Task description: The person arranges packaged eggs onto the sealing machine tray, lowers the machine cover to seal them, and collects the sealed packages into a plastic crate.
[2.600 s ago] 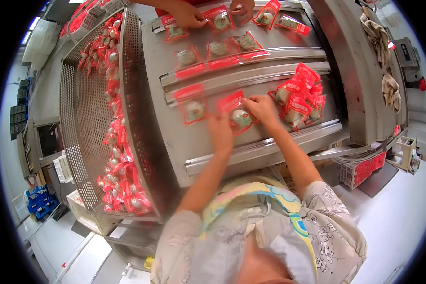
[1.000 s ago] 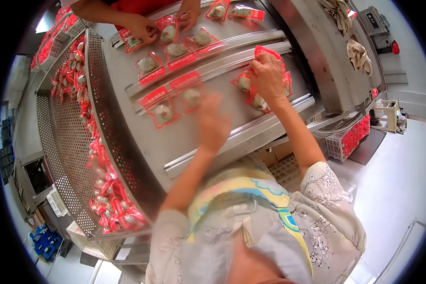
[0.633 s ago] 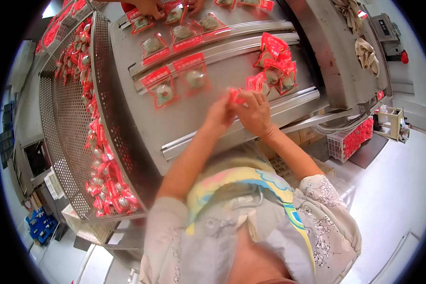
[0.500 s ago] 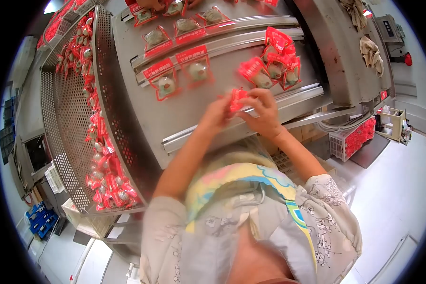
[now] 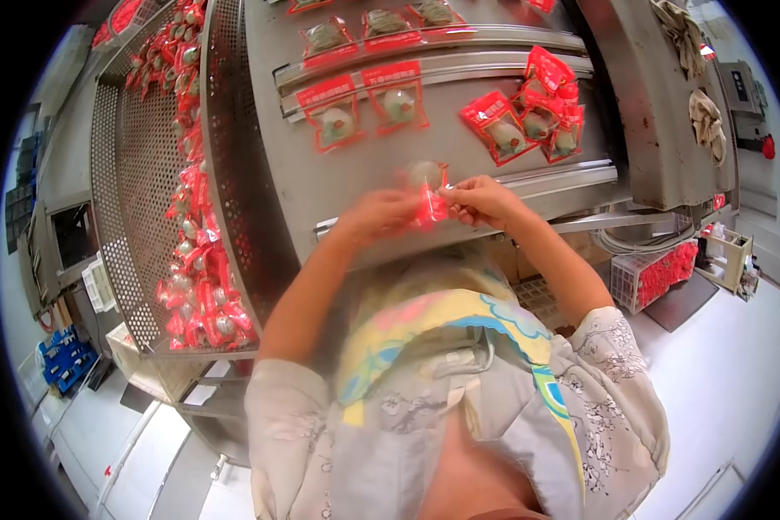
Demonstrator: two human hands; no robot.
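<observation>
Between my hands, near the table's front rail, is a red and clear packet (image 5: 430, 201), blurred by motion. My left hand (image 5: 380, 215) grips its left edge, and my right hand (image 5: 481, 201) pinches its right edge. Beyond them, two flat packets, a left one (image 5: 334, 117) and a right one (image 5: 397, 100), lie side by side against a metal rail (image 5: 494, 62), red ends away from me. To the right, a pile of packets (image 5: 550, 108) rests on the steel table (image 5: 295, 186), with one packet (image 5: 501, 130) at its left side.
A perforated metal bin (image 5: 225, 130) at the left holds many red packets (image 5: 201, 277). More packets (image 5: 390, 28) lie in a row behind the rails. A steel machine housing (image 5: 650, 113) with cloths stands at the right. A white crate (image 5: 654, 276) of red packets is below.
A packet has come off the pile into my hands, and another has shifted at the pile's left side. My hands have turned the held packet. The view has shifted, and the co-worker's hands have left it.
</observation>
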